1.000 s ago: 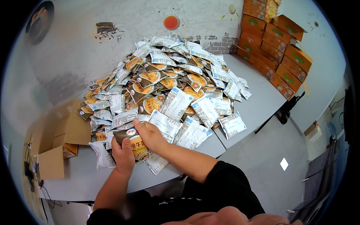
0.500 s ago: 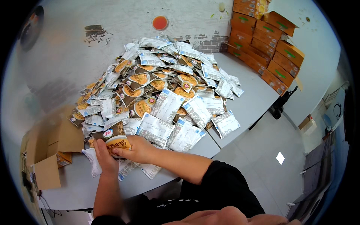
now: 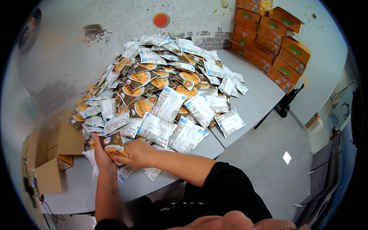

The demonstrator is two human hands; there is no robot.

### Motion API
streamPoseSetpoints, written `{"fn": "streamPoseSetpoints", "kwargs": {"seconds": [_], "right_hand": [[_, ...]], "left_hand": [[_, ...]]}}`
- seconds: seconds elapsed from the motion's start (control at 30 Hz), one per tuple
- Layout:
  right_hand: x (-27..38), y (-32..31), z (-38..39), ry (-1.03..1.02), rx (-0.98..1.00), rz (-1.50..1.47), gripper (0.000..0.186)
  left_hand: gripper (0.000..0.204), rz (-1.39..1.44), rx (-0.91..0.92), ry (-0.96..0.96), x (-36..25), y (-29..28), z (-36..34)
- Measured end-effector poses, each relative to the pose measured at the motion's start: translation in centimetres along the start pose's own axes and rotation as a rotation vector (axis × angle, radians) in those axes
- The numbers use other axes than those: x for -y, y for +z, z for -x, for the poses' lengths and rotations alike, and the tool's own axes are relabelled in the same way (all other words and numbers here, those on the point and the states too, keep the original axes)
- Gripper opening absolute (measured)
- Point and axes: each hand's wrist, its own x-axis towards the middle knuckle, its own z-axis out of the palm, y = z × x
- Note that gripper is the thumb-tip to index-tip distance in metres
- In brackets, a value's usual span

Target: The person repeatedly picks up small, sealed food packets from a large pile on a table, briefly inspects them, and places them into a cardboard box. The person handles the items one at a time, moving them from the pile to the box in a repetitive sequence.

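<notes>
Sleeves: A person in a black short-sleeved top (image 3: pixel 230 186) stands at the near edge of the pale surface (image 3: pixel 78 189), both bare forearms reaching over it.
Right hand: The right hand (image 3: pixel 138 154) pinches the lower right of a brown pouch (image 3: pixel 112 145), its thumb laid across the printed front.
Left hand: The left hand (image 3: pixel 103 157) clasps the same pouch along its left edge, one digit pointing up beside it; most of that grip's fingers are hidden.
Brown pouch: Held between the two hands at the near left of the heap, front upward; a soft, glossy film packet, dark with an orange oval, its skin slightly creased.
Step in hand: By appearances, handling a single pouch, perhaps turning or checking it.
Next move: Judged from the hold, it calls for an even, gentle squeeze, since pliable film could slip or buckle.
Open carton: At left stands a tan cardboard carton (image 3: pixel 71 138), flaps spread, matt and stiff, with a smaller orange box (image 3: pixel 65 161) in its mouth.
Heap: Beyond the hands rises a broad mound of pouches (image 3: pixel 143 107), plump and pillow-shaped, some showing brown fronts, others whitish backs with blue corners.
Orange cartons: Stacked at far right, boxy cartons (image 3: pixel 271 38) with green handles, one flap raised.
Wall: Behind, a pale wall (image 3: pixel 126 15) carries patches of grey brick pattern and a red disc (image 3: pixel 160 19).
</notes>
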Motion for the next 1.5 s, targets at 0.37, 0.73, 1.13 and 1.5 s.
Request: {"fn": "streamPoseSetpoints", "kwargs": {"seconds": [0.37,0.73,1.13,1.5], "right_hand": [[-0.7,0.8,0.0,-0.144,0.173,0.165,0.045],[-0.9,-1.5,-0.5,0.028,-0.155,-0.447,0.048],[-2.1,-0.2,-0.9,0.294,-0.162,-0.588,0.04],[-1.9,-1.0,-0.7,0.192,-0.335,-0.413,0.043]], "left_hand": [[0.04,-1.174,0.482,0.735,-2.2,-1.5,0.0],[0.037,-0.054,-0.103,0.207,-0.9,-0.3,-0.2],[0.017,-0.168,0.099,0.273,2.7,-0.1,2.3],[0.018,-0.233,0.192,0.36,4.0,-0.2,3.1]]}}
